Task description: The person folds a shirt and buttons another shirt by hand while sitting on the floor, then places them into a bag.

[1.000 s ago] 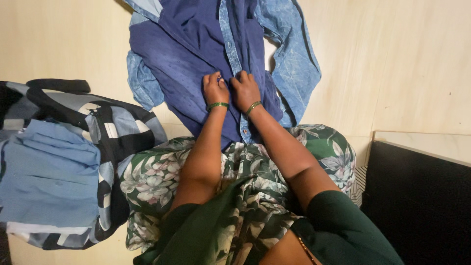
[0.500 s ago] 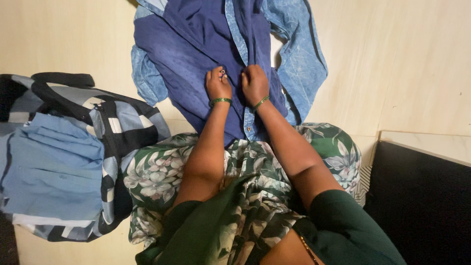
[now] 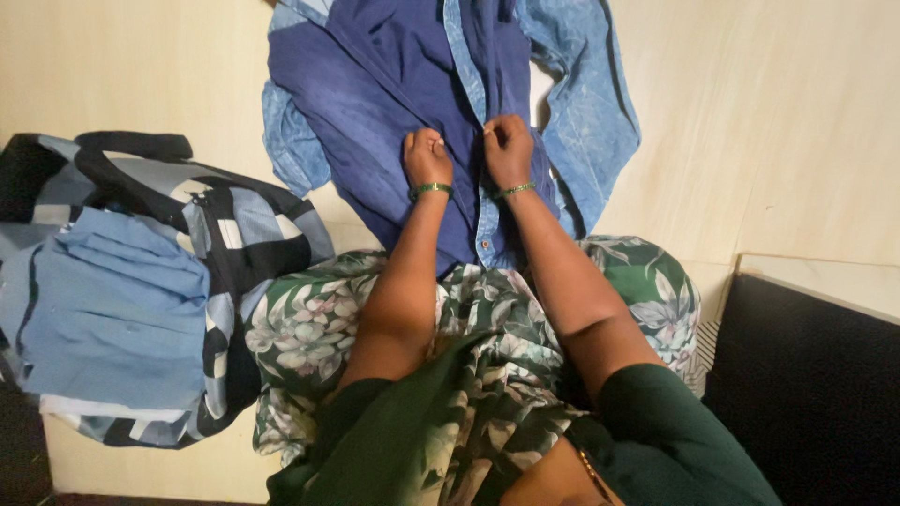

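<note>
Both hands, left hand (image 3: 427,157) and right hand (image 3: 507,148), pinch the dark blue shirt (image 3: 394,103) at its lighter button strip (image 3: 473,84). The shirt lies lengthwise away from her knees. A patchwork bag (image 3: 211,244) sits left.

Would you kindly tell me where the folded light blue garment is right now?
In the head view, the folded light blue garment lies at the far left, on the patchwork bag, left of the person's floral skirt.

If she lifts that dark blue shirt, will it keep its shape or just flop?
Probably flop: the shirt lies in soft folds and creases on the floor. It looks light, thin cloth. It should not slide away, since both hands, left hand and right hand, bunch it easily at the button strip.
</note>
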